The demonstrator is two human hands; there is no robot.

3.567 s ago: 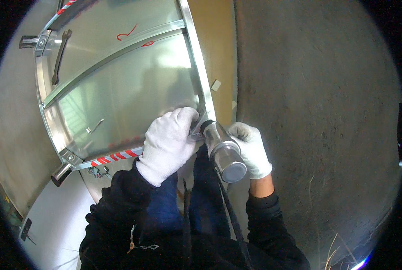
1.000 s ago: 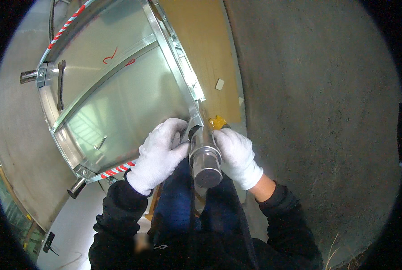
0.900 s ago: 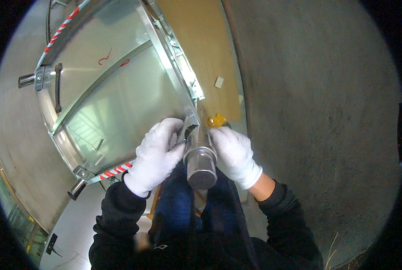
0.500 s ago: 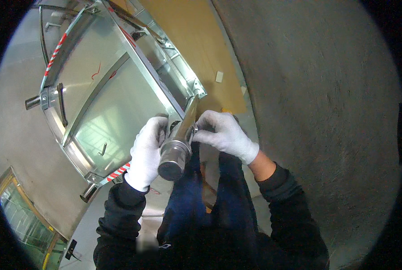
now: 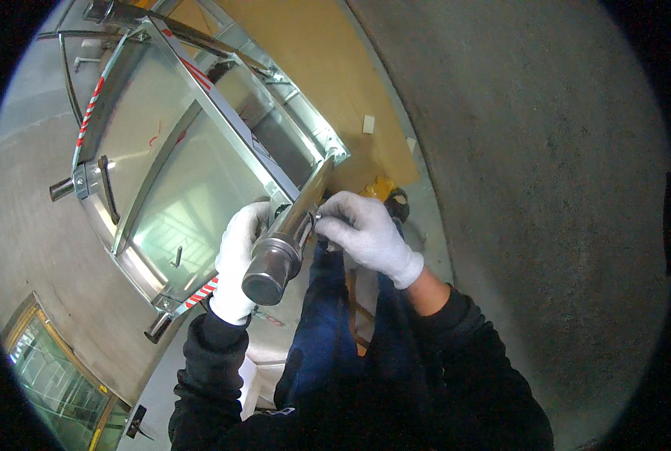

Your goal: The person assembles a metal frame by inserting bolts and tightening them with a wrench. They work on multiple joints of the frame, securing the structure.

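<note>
A shiny metal tube (image 5: 303, 213) with a collared, capped end points toward me at the corner of a sheet-metal panel frame (image 5: 234, 135). My left hand (image 5: 236, 259), in a white knit glove, is curled against the tube's left side where it meets the frame. Its fingertips are partly hidden there, and what they grip does not show. On the other side of the tube, my gloved right hand (image 5: 373, 239) pinches a small shiny bolt (image 5: 318, 217) against the tube's wall between thumb and forefinger.
On the panel lie a dark wrench (image 5: 107, 189) and a loose bolt (image 5: 177, 257). Short tube stubs (image 5: 157, 328) stick out from the frame's left edge. A brown board (image 5: 320, 60) lies on the floor beyond, with a small white block (image 5: 368, 124) on it. Something yellow (image 5: 380, 188) is near my shoe.
The view has shifted slightly, and the tube's capped end sits a little further left. More of the yellow thing and my shoe shows. Both hands stay at the tube.
</note>
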